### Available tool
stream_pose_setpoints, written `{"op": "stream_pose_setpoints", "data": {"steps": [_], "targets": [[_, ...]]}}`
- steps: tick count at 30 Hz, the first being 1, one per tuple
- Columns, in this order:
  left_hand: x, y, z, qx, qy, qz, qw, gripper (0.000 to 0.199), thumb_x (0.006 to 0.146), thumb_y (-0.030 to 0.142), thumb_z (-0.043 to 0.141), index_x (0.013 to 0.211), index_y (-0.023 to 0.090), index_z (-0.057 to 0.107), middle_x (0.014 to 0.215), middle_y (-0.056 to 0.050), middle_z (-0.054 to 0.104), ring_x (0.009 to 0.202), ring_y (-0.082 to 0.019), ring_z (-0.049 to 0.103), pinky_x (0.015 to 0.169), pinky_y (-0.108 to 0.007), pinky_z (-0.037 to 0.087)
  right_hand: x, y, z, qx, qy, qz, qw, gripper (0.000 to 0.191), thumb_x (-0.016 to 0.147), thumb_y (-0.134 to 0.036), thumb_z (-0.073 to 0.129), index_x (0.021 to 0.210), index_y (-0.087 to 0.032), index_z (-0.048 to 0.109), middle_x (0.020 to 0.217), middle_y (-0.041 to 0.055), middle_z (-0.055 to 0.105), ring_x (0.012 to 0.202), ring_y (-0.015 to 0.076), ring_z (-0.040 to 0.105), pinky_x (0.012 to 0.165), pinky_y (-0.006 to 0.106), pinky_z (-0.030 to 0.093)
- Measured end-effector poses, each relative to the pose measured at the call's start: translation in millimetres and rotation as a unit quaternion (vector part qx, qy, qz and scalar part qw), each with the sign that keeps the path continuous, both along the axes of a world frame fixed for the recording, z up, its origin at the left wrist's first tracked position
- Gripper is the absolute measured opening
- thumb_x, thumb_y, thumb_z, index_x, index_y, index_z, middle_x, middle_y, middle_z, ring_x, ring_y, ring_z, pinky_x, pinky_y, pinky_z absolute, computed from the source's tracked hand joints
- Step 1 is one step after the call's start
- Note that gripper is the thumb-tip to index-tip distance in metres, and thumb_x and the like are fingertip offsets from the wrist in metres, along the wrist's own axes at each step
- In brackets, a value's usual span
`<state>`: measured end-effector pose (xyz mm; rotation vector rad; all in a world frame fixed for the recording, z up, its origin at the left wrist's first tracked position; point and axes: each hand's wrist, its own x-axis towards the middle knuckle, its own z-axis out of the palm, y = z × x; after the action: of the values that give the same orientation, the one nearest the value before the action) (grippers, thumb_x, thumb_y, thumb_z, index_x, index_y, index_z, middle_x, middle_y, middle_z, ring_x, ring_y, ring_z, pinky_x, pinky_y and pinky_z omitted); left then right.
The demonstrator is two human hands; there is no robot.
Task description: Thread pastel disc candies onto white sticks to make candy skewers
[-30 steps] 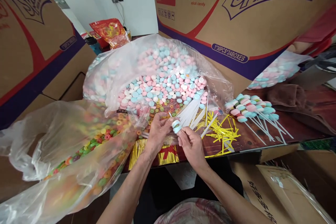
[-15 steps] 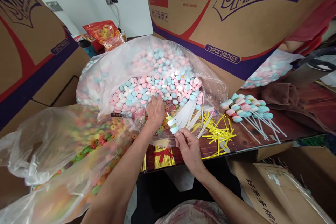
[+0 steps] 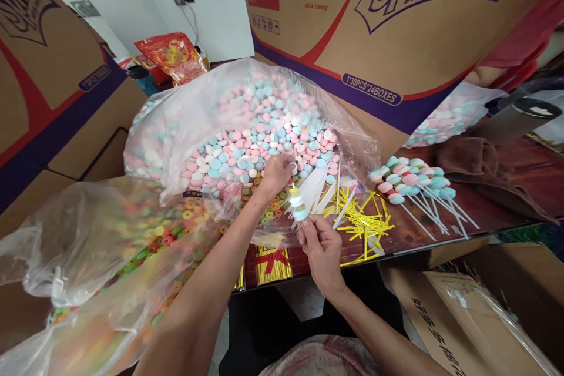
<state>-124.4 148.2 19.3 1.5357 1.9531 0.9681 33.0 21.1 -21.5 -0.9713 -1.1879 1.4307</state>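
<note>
My left hand (image 3: 278, 173) pinches a white candy (image 3: 293, 168) just above the top of a partly loaded stick. Below it, my right hand (image 3: 322, 247) grips the base of a candy skewer (image 3: 298, 202), held upright, with blue, green and yellow pieces on it. Pink, blue and white candies (image 3: 259, 144) fill an open clear bag behind my hands. White sticks (image 3: 315, 188) and gold twist ties (image 3: 365, 217) lie right of the skewer. Ring candies (image 3: 268, 211) lie near my left wrist.
Finished candy skewers (image 3: 414, 179) are piled at the right on the dark table (image 3: 480, 211). Large cartons (image 3: 330, 41) stand behind and at the left. Bags of ring candy (image 3: 171, 235) lie at left; a tumbler (image 3: 520, 120) and brown cloth (image 3: 471, 164) are at right.
My left hand has moved right from the candy pile toward the skewer's tip and now holds a white candy. My right hand and the skewer have shifted slightly right.
</note>
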Motion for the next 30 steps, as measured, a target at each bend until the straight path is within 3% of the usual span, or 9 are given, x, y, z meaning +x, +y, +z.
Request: {"op": "stream_pose_setpoints", "data": {"steps": [6,11,14,16,19,23,26,30], "targets": [[2,-1,0.0,-0.012,0.053,-0.036,0.998,0.015,0.072,0.006,0.06,0.073,0.019,0.068,0.069,-0.003,0.065,0.069,-0.02,0.057,0.075,-0.032,0.046,0,0,0.5,0.007,-0.014,0.0,1.0,0.034,0.098,-0.045,0.053,0.074,-0.022,0.049,0.063,-0.0035,0.045,0.057,0.0117,0.04,0.05,0.024,0.034],[1,-16,-7.1,0.009,0.08,-0.075,0.994,0.025,0.073,0.005,0.056,0.088,0.022,0.065,0.077,-0.002,0.063,0.07,-0.019,0.054,0.072,-0.03,0.045,0,0,2.2,0.003,-0.006,-0.004,1.0,0.032,0.097,-0.042,0.055,0.074,-0.022,0.05,0.065,-0.0032,0.045,0.059,0.0121,0.041,0.05,0.024,0.034],[3,-25,-11.0,0.034,0.06,-0.047,0.997,0.031,0.069,0.004,0.061,0.096,0.02,0.065,0.093,-0.006,0.064,0.081,-0.021,0.057,0.077,-0.032,0.046,1,0,3.6,0.006,-0.015,-0.005,1.0,0.032,0.097,-0.042,0.055,0.073,-0.022,0.049,0.064,-0.0031,0.046,0.058,0.0122,0.041,0.049,0.024,0.033],[2,-33,-11.8,0.043,0.008,-0.008,0.999,0.034,0.065,0.004,0.066,0.095,0.018,0.068,0.097,-0.008,0.063,0.084,-0.022,0.059,0.079,-0.033,0.047,1,1,4.5,0.004,-0.027,-0.003,1.0,0.033,0.097,-0.043,0.054,0.073,-0.022,0.049,0.064,-0.0034,0.046,0.056,0.0118,0.04,0.048,0.024,0.033],[-2,-52,-10.2,0.037,-0.138,0.035,0.989,0.026,0.066,0.011,0.071,0.092,0.016,0.07,0.086,-0.005,0.065,0.074,-0.018,0.06,0.071,-0.03,0.049,2,1,6.0,0.008,-0.048,0.005,0.999,0.033,0.097,-0.043,0.054,0.072,-0.022,0.049,0.062,-0.004,0.045,0.054,0.0115,0.038,0.049,0.024,0.033],[-10,-87,-5.7,0.073,-0.336,0.068,0.937,0.035,0.069,0.028,0.078,0.101,0.017,0.071,0.082,-0.002,0.071,0.071,-0.015,0.062,0.066,-0.026,0.049,3,3,10.9,0.047,-0.085,0.038,0.995,0.034,0.098,-0.038,0.051,0.069,-0.022,0.048,0.06,-0.004,0.046,0.055,0.0118,0.042,0.053,0.025,0.036],[-12,-107,-4.4,0.109,-0.386,0.094,0.911,0.039,0.063,0.031,0.085,0.097,0.017,0.074,0.083,-0.002,0.073,0.073,-0.014,0.063,0.069,-0.025,0.051,4,4,15.1,0.082,-0.109,0.077,0.988,0.035,0.098,-0.034,0.05,0.066,-0.022,0.047,0.058,-0.0041,0.046,0.056,0.012,0.044,0.057,0.026,0.037],[-13,-117,-8.1,0.131,-0.397,0.14,0.898,0.041,0.058,0.032,0.088,0.095,0.018,0.076,0.082,-0.002,0.074,0.074,-0.015,0.065,0.071,-0.027,0.053,4,5,16.4,0.087,-0.124,0.111,0.982,0.034,0.097,-0.032,0.051,0.065,-0.022,0.049,0.056,-0.0047,0.046,0.052,0.0117,0.042,0.054,0.025,0.035]]}}
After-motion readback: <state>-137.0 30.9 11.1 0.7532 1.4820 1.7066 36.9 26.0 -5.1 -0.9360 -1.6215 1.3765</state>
